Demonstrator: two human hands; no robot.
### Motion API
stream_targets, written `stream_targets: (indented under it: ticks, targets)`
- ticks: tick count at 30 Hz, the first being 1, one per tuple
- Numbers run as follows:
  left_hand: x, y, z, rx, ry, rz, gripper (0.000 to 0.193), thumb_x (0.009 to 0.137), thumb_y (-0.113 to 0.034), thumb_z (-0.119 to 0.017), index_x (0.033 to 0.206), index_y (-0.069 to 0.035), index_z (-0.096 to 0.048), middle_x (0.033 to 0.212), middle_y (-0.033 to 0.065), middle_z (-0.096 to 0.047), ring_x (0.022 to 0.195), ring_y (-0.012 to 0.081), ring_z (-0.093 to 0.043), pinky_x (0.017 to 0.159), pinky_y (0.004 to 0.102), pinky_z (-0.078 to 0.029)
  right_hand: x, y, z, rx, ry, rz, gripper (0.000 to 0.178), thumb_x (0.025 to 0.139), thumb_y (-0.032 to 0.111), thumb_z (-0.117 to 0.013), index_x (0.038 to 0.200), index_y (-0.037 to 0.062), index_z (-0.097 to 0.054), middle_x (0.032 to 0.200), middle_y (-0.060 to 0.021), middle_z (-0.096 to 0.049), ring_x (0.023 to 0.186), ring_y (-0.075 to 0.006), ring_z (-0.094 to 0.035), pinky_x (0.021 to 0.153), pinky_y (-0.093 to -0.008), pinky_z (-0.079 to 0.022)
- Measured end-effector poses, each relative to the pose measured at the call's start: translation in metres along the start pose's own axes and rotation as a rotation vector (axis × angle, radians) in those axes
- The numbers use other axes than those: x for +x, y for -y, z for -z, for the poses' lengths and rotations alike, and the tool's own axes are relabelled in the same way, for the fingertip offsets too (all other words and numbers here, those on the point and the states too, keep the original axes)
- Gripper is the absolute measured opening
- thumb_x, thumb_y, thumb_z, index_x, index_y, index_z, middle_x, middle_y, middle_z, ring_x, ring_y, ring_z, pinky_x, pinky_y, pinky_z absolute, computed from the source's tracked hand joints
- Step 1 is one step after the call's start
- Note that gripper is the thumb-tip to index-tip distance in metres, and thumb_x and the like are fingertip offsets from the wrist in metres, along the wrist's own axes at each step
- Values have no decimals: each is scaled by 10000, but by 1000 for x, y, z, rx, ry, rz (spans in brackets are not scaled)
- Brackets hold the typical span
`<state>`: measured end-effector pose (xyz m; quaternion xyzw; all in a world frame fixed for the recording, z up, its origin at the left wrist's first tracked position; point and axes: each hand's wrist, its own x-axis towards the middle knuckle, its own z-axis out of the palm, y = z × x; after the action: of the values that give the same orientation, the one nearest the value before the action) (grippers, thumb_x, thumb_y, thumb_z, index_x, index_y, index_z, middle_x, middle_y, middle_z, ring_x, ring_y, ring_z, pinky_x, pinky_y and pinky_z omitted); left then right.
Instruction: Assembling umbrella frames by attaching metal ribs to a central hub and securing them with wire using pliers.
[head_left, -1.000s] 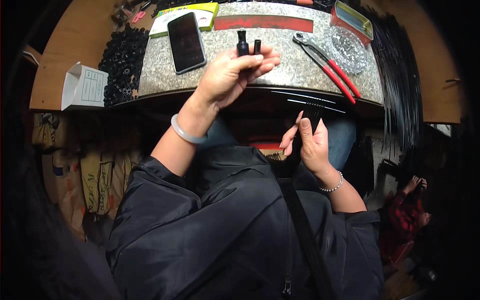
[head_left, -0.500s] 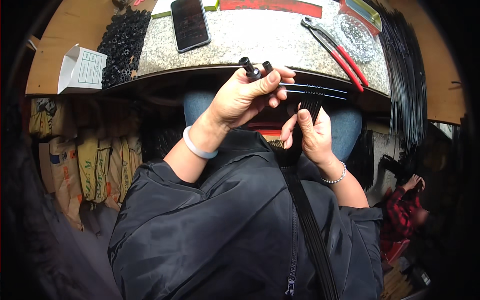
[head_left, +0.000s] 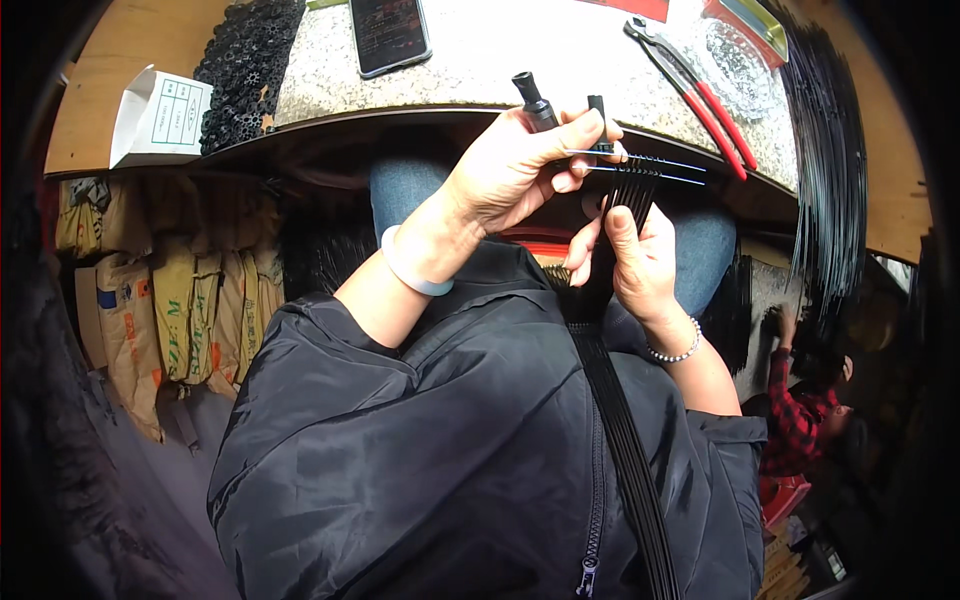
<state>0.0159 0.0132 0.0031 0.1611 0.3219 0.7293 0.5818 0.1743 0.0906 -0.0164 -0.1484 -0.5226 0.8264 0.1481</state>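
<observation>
Left hand (head_left: 510,175) grasping, flared black cylinder (head_left: 536,106) sticking up out of its grip, short black tube (head_left: 597,106) pinched by thumb and fingers farther right; fingertips at the left ends of two thin metal rods (head_left: 686,180), exact contact can't be made out. Right hand (head_left: 640,255) closed round a bundle of thin black strands (head_left: 630,195), thumb on the near face, strand tops reaching the rods, which lie across them roughly side by side; whether strands are hooked on or just behind, cannot tell. Both hands in front of the near table edge, above the lap, close together. White bangle (head_left: 402,268) on left wrist, beaded bracelet (head_left: 679,346) on right. Band of black strands (head_left: 640,480) runs down the dark jacket (head_left: 430,450), beside its zipper. On the speckled tabletop (head_left: 480,50): smartphone (head_left: 390,38), red-handled pliers (head_left: 712,125) with handle ends at the near edge, clear glass dish (head_left: 735,58) right of them. Left side: heap of small black gear-shaped pieces (head_left: 245,75), open white carton (head_left: 170,118) just beside. Long dark strands (head_left: 830,190) hang over the right edge. Lower right, co-worker in red-and-black checked sleeve (head_left: 790,410), one arm raised
</observation>
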Motion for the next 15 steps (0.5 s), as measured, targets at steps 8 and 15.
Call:
stream_targets:
  ticks: [8,15]
  targets:
    - [5,5,-1,77,-9,-68,194,826,-175,-687,852,12,-639,794,62,-634,608,40,-500,468,154,-356,2,0,1,-4,14,-10,356,922,313,-523,1032,-18,-453,656,-144,-610,494,-166,-590,473,-236,-493]
    - [5,6,-2,-44,50,-34,186,838,-164,-673,871,15,-635,810,74,-637,612,42,-509,477,144,-372,3,0,2,-3,7,-18,341,928,306,-517,1025,-15,-453,651,-147,-610,487,-165,-588,472,-236,-492]
